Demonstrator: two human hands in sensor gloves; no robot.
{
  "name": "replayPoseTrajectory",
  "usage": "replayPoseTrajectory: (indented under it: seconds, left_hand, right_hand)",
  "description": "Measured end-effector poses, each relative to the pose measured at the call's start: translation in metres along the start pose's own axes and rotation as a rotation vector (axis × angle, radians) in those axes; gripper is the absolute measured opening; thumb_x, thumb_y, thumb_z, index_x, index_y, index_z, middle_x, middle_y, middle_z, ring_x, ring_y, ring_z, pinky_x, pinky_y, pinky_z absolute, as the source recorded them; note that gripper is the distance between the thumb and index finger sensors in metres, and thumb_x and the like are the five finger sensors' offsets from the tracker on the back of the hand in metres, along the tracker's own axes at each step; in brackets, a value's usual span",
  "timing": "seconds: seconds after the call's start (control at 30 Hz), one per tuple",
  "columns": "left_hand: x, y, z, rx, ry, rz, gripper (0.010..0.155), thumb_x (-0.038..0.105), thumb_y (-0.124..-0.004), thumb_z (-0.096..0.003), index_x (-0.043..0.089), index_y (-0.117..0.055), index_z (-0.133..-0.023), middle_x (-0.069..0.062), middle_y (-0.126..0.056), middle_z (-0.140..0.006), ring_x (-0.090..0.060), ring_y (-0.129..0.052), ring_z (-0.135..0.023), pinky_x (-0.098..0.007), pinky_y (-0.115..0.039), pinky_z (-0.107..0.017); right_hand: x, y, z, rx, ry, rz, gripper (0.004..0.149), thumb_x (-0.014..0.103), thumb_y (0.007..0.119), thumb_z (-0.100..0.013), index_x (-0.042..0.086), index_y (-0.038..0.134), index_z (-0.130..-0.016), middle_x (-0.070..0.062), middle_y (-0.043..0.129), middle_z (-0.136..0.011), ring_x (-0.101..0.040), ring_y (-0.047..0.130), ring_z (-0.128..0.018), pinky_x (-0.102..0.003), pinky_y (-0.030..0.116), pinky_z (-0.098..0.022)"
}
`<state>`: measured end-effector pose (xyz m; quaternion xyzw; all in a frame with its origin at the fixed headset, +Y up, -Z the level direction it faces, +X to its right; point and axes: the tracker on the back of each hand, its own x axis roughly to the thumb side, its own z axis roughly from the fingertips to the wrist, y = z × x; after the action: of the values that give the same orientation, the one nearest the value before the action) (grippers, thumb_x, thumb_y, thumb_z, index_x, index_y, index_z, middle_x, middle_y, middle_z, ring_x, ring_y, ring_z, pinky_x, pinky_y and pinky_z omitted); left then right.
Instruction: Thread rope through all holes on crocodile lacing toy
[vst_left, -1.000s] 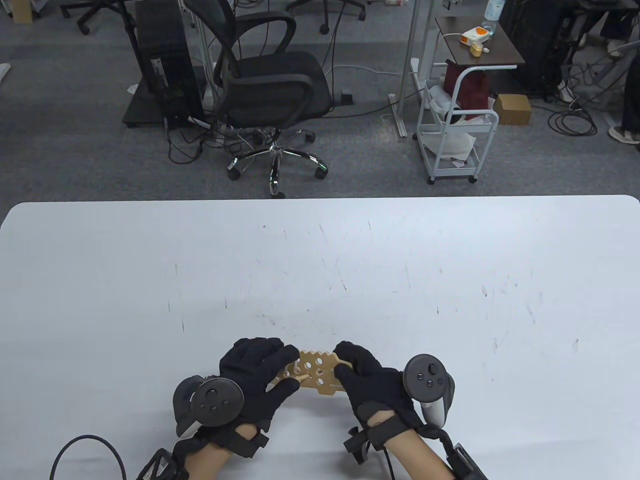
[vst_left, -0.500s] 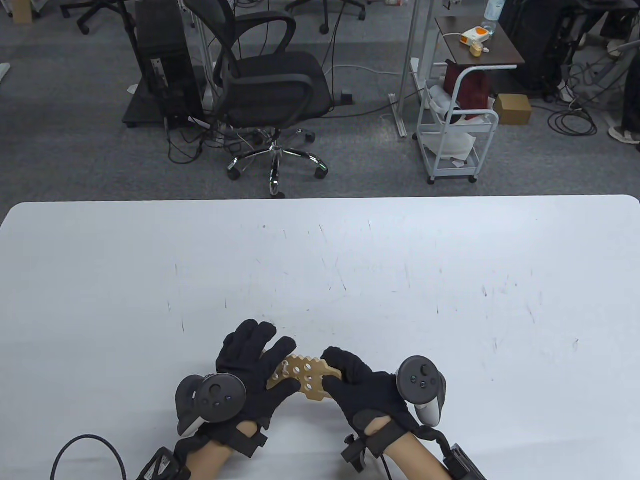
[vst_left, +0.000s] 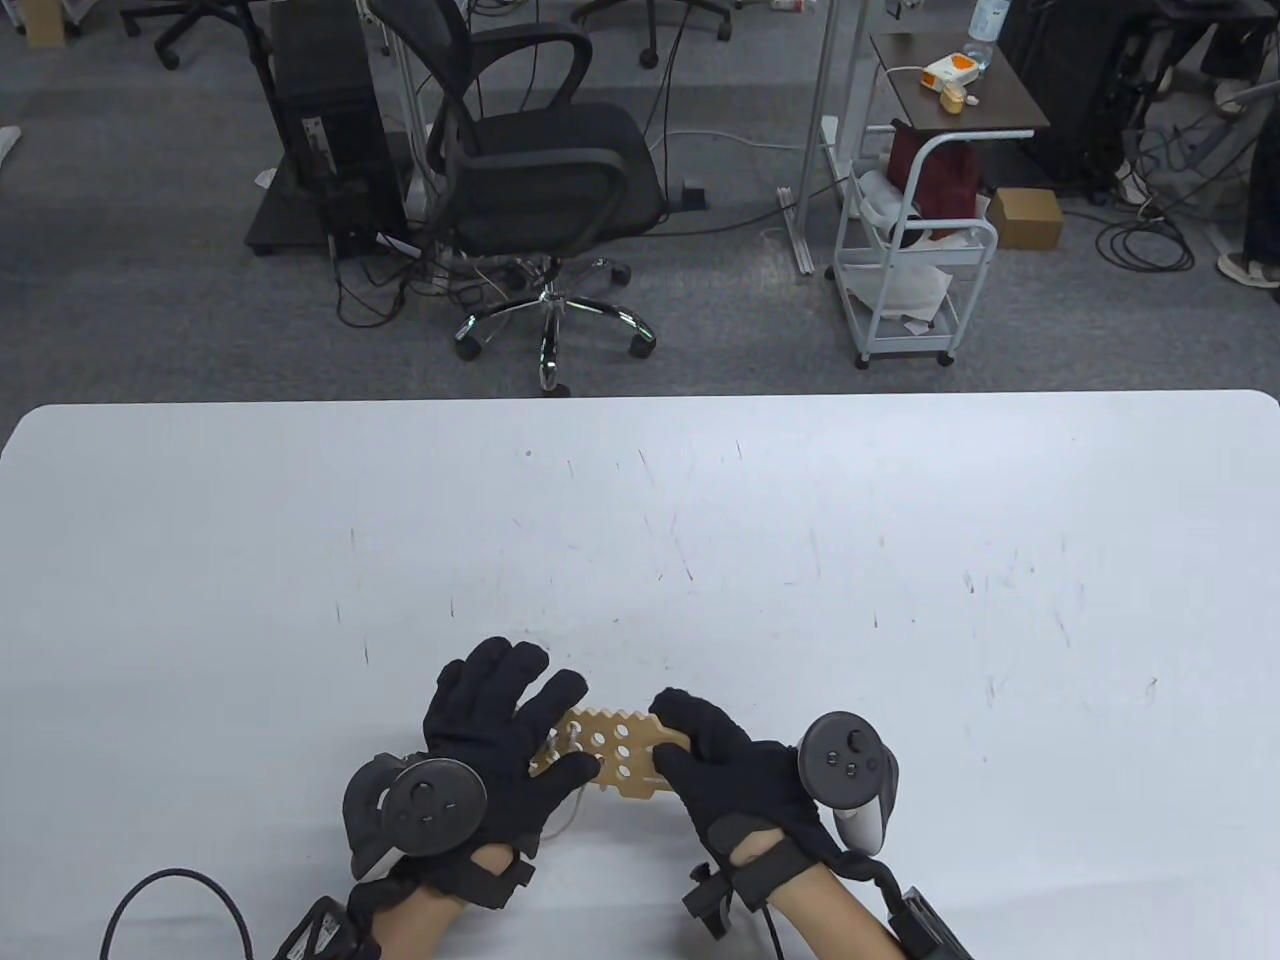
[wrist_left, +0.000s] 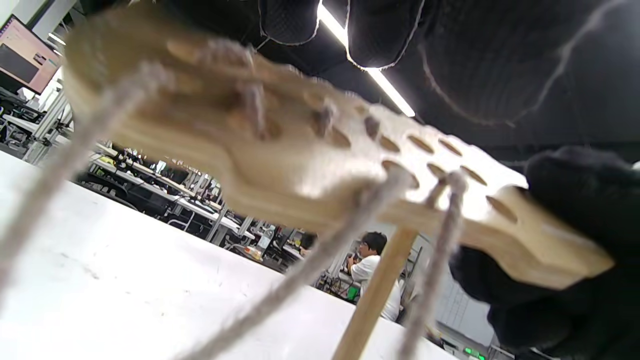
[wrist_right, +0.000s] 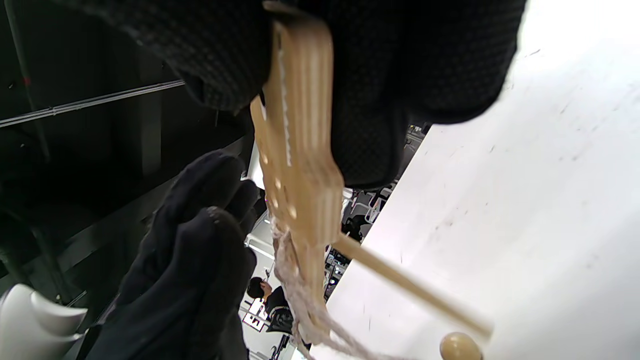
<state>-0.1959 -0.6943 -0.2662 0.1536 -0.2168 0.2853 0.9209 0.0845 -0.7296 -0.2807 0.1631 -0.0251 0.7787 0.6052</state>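
The right hand (vst_left: 720, 765) pinches one end of the wooden crocodile (vst_left: 610, 750) just above the table (vst_left: 800, 560). The left hand (vst_left: 500, 730) has its fingers spread, holding nothing. The wooden needle (wrist_left: 375, 295) hangs loose under a hole, so it may slip back out and pull the rope (wrist_left: 305, 270) with it.

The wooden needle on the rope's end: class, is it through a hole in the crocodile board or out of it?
Through. In the left wrist view the wooden needle hangs out below the crocodile board, beside rope strands.
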Motion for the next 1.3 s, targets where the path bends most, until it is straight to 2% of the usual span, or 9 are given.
replayPoseTrajectory:
  seconds: [0.4,0.63,0.83,1.0,1.3]
  left_hand:
    - [-0.021,0.022,0.0,0.102,0.094,0.057,0.072,0.057,-0.087,-0.0394,0.041,-0.062,-0.105,-0.006,-0.051,-0.116,-0.037,-0.036,-0.111,-0.064,-0.027,-0.078]
    - [-0.048,0.028,0.001,0.141,0.222,0.148,0.073,0.057,-0.086,-0.0406,0.041,-0.059,-0.107,-0.006,-0.055,-0.113,-0.039,-0.043,-0.109,-0.064,-0.029,-0.078]
    - [-0.066,0.021,-0.002,0.088,0.329,0.148,0.062,0.044,-0.08,-0.0462,0.041,-0.061,-0.105,-0.006,-0.064,-0.109,-0.038,-0.051,-0.105,-0.063,-0.033,-0.078]
    - [-0.077,0.009,-0.004,0.007,0.38,0.176,0.061,0.044,-0.083,-0.0453,0.04,-0.065,-0.104,-0.005,-0.073,-0.103,-0.037,-0.061,-0.101,-0.063,-0.036,-0.077]
    - [-0.078,-0.012,-0.011,-0.14,0.336,0.174,0.061,0.047,-0.085,-0.0435,0.041,-0.069,-0.102,-0.003,-0.085,-0.093,-0.035,-0.075,-0.093,-0.062,-0.042,-0.076]
  right_hand:
    - [-0.006,-0.014,0.001,-0.108,0.072,-0.035,0.055,0.026,0.082,-0.045,0.003,0.066,-0.093,-0.015,0.093,-0.078,-0.032,0.103,-0.058,-0.045,0.082,-0.042]
    - [-0.012,-0.02,0.001,-0.156,0.118,-0.098,0.054,0.026,0.08,-0.046,0.004,0.065,-0.093,-0.015,0.092,-0.079,-0.033,0.101,-0.058,-0.047,0.079,-0.044]
    - [-0.016,-0.024,0.001,-0.177,0.151,-0.163,0.053,0.027,0.077,-0.047,0.005,0.064,-0.094,-0.014,0.09,-0.079,-0.032,0.1,-0.057,-0.047,0.078,-0.044]
    - [-0.017,-0.025,0.001,-0.172,0.155,-0.201,0.053,0.027,0.077,-0.047,0.005,0.064,-0.094,-0.014,0.09,-0.079,-0.032,0.1,-0.056,-0.047,0.077,-0.044]
    - [-0.014,-0.02,0.0,-0.129,0.14,-0.27,0.053,0.027,0.076,-0.048,0.006,0.064,-0.094,-0.013,0.091,-0.077,-0.031,0.101,-0.054,-0.047,0.077,-0.044]
